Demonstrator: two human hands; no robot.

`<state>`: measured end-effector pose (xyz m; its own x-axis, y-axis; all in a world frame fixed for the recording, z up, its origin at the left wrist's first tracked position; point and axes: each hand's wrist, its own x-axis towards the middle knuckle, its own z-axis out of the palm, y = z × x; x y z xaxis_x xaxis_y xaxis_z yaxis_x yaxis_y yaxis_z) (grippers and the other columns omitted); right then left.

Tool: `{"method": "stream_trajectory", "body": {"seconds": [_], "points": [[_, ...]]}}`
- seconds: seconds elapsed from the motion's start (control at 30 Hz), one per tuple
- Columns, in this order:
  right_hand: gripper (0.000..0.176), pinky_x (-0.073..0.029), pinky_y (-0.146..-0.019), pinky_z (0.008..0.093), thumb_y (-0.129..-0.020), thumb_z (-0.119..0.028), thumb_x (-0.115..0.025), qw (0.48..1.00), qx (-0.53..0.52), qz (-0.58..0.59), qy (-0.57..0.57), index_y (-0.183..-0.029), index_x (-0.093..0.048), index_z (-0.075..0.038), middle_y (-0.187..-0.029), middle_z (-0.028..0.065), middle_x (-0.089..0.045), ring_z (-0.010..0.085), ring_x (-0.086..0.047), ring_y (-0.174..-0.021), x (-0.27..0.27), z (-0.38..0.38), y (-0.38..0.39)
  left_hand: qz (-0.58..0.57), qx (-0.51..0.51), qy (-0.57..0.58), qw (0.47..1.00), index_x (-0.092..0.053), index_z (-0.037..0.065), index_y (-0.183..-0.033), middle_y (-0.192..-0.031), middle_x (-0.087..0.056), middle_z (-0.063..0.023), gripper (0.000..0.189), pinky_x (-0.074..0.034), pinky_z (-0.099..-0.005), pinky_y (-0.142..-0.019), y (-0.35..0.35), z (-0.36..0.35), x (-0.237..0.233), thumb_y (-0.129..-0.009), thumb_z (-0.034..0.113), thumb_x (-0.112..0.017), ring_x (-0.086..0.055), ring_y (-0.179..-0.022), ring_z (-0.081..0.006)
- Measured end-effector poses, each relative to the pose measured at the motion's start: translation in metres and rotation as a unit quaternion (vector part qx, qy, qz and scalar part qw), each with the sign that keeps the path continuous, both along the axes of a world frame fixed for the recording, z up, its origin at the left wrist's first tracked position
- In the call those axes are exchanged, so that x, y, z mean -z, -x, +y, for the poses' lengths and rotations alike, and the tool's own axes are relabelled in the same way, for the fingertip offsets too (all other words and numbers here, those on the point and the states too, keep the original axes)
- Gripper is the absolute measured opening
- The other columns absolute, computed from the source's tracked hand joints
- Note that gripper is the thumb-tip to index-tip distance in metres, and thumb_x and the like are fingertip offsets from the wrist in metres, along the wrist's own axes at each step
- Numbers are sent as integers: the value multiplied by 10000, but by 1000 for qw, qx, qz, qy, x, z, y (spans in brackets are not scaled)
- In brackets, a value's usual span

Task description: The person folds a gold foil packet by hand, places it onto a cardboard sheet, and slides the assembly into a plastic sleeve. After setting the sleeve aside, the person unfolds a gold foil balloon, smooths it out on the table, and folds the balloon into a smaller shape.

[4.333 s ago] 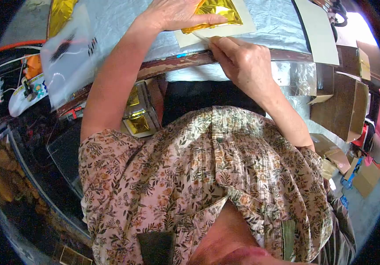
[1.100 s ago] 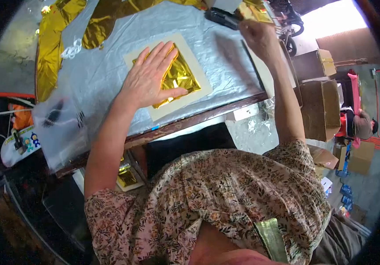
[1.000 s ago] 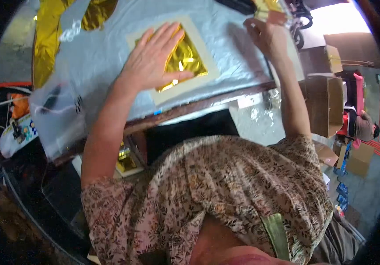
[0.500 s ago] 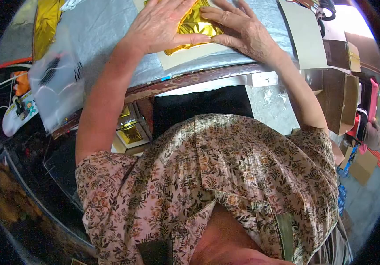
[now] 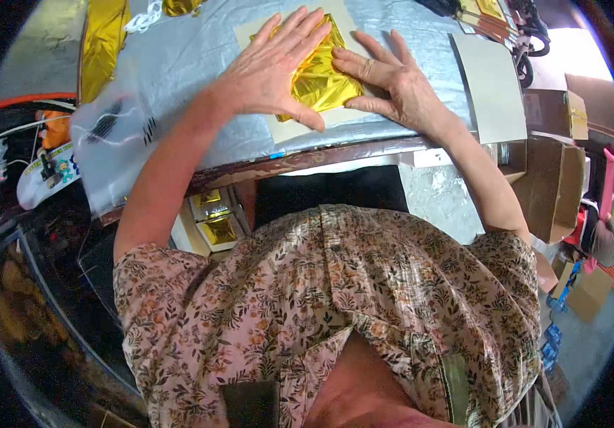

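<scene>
Both palms flat, fingers spread: left hand (image 5: 271,71) and right hand (image 5: 399,85) press the foil (image 5: 325,85) onto its card (image 5: 296,130) at the table (image 5: 193,57) edge. Smoothing, by the look of it. Next calls for even outward pressure.

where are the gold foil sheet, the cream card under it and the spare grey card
crinkled gold foil sheet (image 5: 325,80): head view, its bare shiny middle
cream square card (image 5: 291,131): head view, near edge strip
flat grey rectangular card (image 5: 489,85): head view, its middle
</scene>
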<state>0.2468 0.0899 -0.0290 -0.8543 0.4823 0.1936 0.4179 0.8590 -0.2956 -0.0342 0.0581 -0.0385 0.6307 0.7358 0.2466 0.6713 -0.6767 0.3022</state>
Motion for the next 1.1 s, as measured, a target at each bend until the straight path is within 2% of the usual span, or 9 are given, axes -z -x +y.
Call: {"method": "stream_trajectory", "body": {"seconds": [0.07,0.47,0.53,0.57,0.63,0.7,0.87,1.0,1.1], "points": [[701,-92,-1267,606,-852,-454,-732,1000,-1,3,0,-1466,-579,-151,-1513,1,-564,291,-335,-1530,1,1,0,23,-43,-69,996,-365,38,-1575,-1654,-322,-162,1082,-169,-517,-1267,4,-7,-2,-839,798,-591,-268,-1546,-304],[674,-98,-1268,590,-871,-442,-746,1000,8,1,15,-1464,-584,-166,-1493,22,-585,296,-351,-1522,-9,-2,3,43,-51,-29,997,-372,74,-1576,-1649,-341,-130,1042,-173,-507,-1274,6,-21,-4,-838,772,-608,-282,-1538,-296],[574,-314,-1210,533,-913,-305,-758,994,60,52,70,-1424,-602,-94,-1454,133,-605,341,-525,-1392,-13,-3,9,46,-55,-31,997,-371,79,-1579,-1651,-338,-127,1050,-169,-503,-1275,6,-21,-3,-834,782,-602,-278,-1540,-294],[574,-314,-1210,533,-913,-305,-758,995,61,51,67,-1424,-602,-94,-1454,133,-605,341,-525,-1392,-16,-4,15,49,-58,-33,997,-369,84,-1581,-1653,-334,-124,1058,-164,-500,-1277,6,-21,-1,-829,793,-596,-274,-1541,-292],[472,-527,-1007,449,-920,-179,-730,947,277,87,137,-1351,-622,-19,-1331,237,-653,377,-682,-1152,-26,-8,27,47,-61,-37,996,-364,88,-1585,-1657,-328,-120,1063,-158,-496,-1279,7,-21,1,-830,804,-582,-264,-1546,-288],[419,-587,-833,404,-913,-130,-712,959,255,91,89,-1297,-634,17,-1188,273,-697,376,-728,-992,-13,-3,31,46,-61,-39,996,-358,92,-1589,-1662,-321,-116,1068,-152,-493,-1281,7,-22,5,-831,815,-567,-254,-1550,-284],[304,-576,-733,430,-898,-211,-718,939,330,-69,63,-1045,-715,55,-810,213,-728,348,-741,-802,-20,16,52,56,-73,-47,995,-294,102,-1618,-1683,-276,-104,1105,-115,-493,-1292,7,-22,9,-844,869,-474,-208,-1569,-267],[358,-455,-571,273,-910,-333,-742,896,301,4,326,-917,-771,24,-710,25,-674,83,-585,-638,-35,38,35,65,-84,-48,993,-264,100,-1630,-1698,-242,-105,1144,-91,-489,-1296,7,-22,10,-834,908,-418,-184,-1578,-262],[330,-405,-569,240,-907,-322,-760,839,291,58,455,-954,-781,5,-739,-34,-661,58,-542,-619,-43,35,33,70,-81,-36,994,-192,106,-1649,-1712,-191,-119,1197,-56,-479,-1297,7,-22,12,-813,946,-367,-144,-1589,-273]]}}
